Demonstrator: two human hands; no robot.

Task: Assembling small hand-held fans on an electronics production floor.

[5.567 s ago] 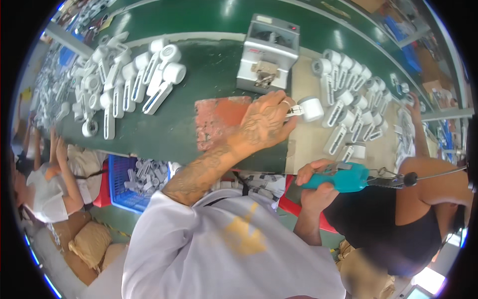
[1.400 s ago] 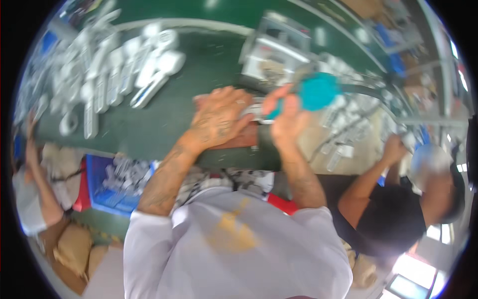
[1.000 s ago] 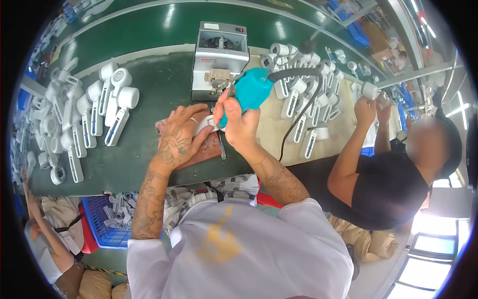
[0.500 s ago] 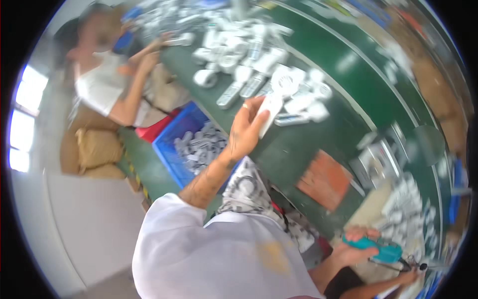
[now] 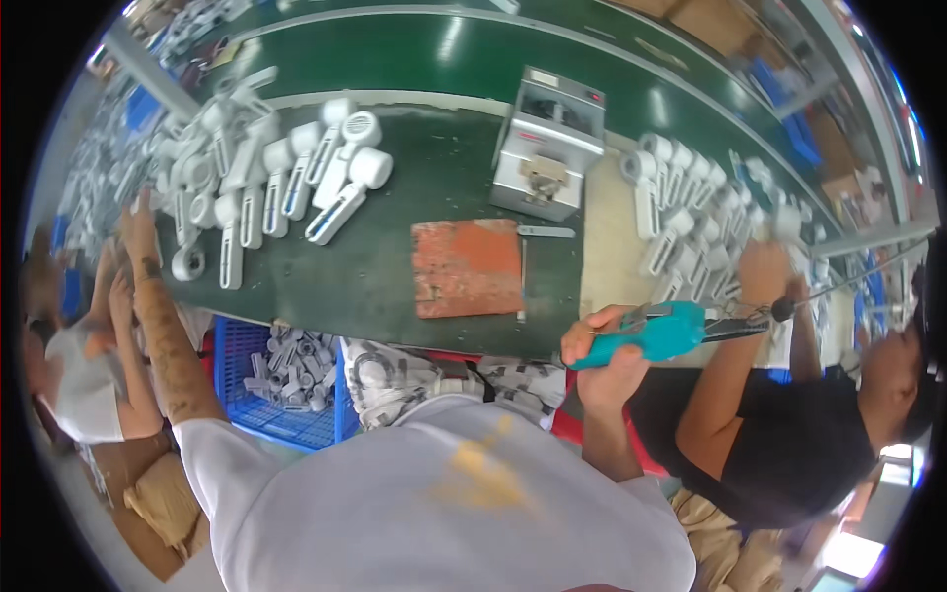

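Observation:
My left arm reaches to the far left, where my left hand (image 5: 138,229) is beside the heap of white handheld fans (image 5: 197,168). Its fingers are small and blurred, so I cannot tell whether they hold anything. Closer to the middle, several fans (image 5: 338,209) lie in a slanting row with round heads and long handles. My right hand (image 5: 610,367) is wrapped round a teal corded hand tool (image 5: 671,331), held in front of the bench's near edge. A dark cord leads from the tool's right end toward a thin cable.
A worn orange-red board (image 5: 466,268) lies on the green bench (image 5: 326,276). Behind it stands a grey metal machine (image 5: 543,148). More fans (image 5: 681,207) are at the right, by a co-worker in black (image 5: 779,434). Another co-worker (image 5: 84,385) sits left. A blue crate (image 5: 281,419) holds white parts.
My left hand has let go of the white fan and moved far left to the heap. My view has turned, bringing the machine and the right-hand fans nearer the middle. My right hand keeps the teal tool.

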